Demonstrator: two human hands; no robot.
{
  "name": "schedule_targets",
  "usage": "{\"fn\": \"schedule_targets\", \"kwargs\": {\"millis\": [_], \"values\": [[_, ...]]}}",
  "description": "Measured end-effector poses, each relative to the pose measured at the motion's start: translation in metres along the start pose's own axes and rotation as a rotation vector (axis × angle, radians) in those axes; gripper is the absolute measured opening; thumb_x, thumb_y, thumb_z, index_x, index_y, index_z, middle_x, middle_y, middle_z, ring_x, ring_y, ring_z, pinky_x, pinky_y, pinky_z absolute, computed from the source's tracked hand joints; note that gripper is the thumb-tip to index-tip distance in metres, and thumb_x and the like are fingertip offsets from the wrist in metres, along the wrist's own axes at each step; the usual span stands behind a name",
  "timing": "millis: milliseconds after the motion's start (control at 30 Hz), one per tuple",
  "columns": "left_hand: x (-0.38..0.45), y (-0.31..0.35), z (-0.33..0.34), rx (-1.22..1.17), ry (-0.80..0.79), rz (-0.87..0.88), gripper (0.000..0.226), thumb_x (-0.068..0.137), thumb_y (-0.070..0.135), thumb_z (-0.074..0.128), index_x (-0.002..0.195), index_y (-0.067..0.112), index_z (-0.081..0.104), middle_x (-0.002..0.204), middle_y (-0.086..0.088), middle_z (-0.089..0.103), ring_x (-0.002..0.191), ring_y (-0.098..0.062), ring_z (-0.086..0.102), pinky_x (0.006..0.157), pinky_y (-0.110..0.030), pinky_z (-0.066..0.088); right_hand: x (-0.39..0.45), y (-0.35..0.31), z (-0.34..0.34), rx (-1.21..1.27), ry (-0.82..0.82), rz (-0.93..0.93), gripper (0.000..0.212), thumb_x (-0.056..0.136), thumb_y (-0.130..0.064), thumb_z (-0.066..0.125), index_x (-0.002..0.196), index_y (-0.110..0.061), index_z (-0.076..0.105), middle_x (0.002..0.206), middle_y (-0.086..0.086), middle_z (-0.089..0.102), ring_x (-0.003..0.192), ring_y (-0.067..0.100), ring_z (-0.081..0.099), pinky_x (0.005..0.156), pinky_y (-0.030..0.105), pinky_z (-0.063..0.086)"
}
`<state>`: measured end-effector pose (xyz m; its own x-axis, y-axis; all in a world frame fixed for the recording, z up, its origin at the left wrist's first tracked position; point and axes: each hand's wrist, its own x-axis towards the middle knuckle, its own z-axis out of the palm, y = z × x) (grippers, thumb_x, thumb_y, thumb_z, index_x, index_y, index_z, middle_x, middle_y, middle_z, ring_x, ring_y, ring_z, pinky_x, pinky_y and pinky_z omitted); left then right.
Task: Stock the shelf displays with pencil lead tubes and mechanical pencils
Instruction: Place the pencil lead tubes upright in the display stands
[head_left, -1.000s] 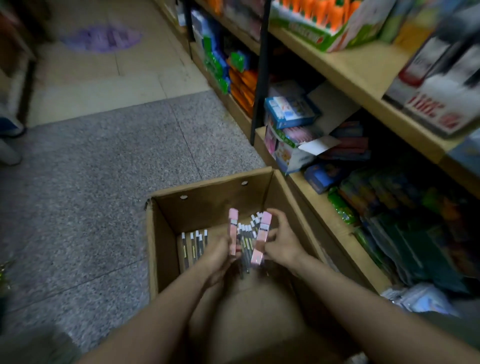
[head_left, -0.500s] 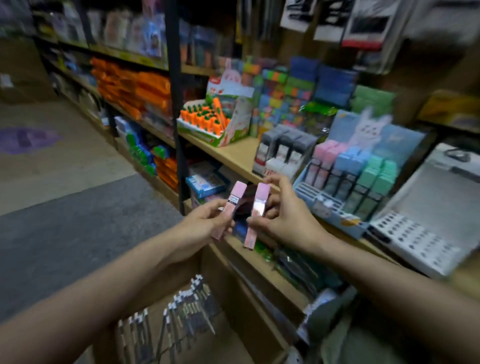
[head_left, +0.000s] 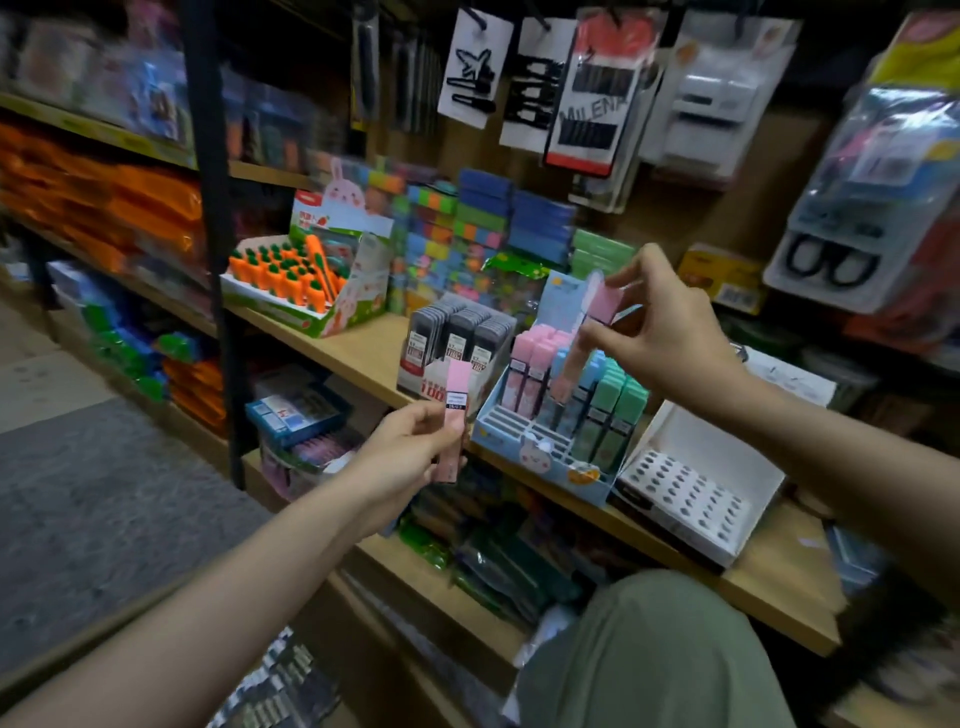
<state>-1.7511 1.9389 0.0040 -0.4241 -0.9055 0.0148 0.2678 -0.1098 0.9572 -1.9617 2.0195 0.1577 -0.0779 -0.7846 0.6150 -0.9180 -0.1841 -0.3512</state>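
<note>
Pink plastic lead tube (head_left: 582, 343) was pinched in the right hand (head_left: 660, 332) above the blue cardboard display (head_left: 540, 457); left hand (head_left: 410, 457) gripped another pink tube (head_left: 453, 415), waiting. Next, seating it in a free slot.

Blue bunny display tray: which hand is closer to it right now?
Right. The right hand holds a pink tube over the blue bunny display tray; the left hand is beside its left edge.
</note>
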Motion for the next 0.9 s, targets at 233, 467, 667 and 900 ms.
{"fn": "schedule_targets", "kwargs": {"millis": [233, 467, 667, 900], "values": [[0.012, -0.009, 0.001, 0.063, 0.031, -0.003, 0.007, 0.089, 0.019, 0.069, 0.091, 0.024, 0.074, 0.099, -0.001, 0.071, 0.101, -0.017, 0.066, 0.080, -0.028, 0.052, 0.015, 0.006, 0.053, -0.095, -0.069, -0.055, 0.037, 0.080, -0.010, 0.076, 0.097, -0.016, 0.044, 0.090, 0.005, 0.066, 0.079, 0.026, 0.065, 0.072, 0.047, 0.053], [0.009, -0.001, -0.004, 0.043, 0.042, -0.024, 0.010, 0.088, 0.014, 0.069, 0.095, 0.019, 0.072, 0.109, -0.007, 0.070, 0.109, -0.023, 0.064, 0.100, -0.042, 0.049, 0.014, 0.012, 0.090, -0.206, -0.047, -0.065, 0.036, 0.077, -0.009, 0.077, 0.099, -0.013, 0.049, 0.102, 0.010, 0.057, 0.091, 0.028, 0.053, 0.074, 0.037, 0.042], [0.008, 0.005, -0.009, 0.032, 0.087, -0.029, 0.013, 0.089, 0.011, 0.068, 0.101, 0.014, 0.069, 0.111, -0.009, 0.068, 0.110, -0.024, 0.063, 0.100, -0.042, 0.049, 0.016, 0.010, 0.101, -0.219, -0.063, -0.051, 0.034, 0.079, -0.011, 0.076, 0.102, -0.012, 0.050, 0.103, 0.011, 0.056, 0.092, 0.029, 0.053, 0.077, 0.044, 0.046], [0.012, -0.001, -0.011, 0.018, 0.086, -0.039, 0.012, 0.087, 0.010, 0.070, 0.095, 0.018, 0.071, 0.106, -0.004, 0.071, 0.104, -0.020, 0.065, 0.089, -0.033, 0.054, 0.007, 0.007, 0.117, -0.246, -0.051, -0.032, 0.029, 0.082, -0.008, 0.071, 0.100, -0.010, 0.048, 0.100, 0.013, 0.053, 0.085, 0.036, 0.055, 0.072, 0.045, 0.048]]}}
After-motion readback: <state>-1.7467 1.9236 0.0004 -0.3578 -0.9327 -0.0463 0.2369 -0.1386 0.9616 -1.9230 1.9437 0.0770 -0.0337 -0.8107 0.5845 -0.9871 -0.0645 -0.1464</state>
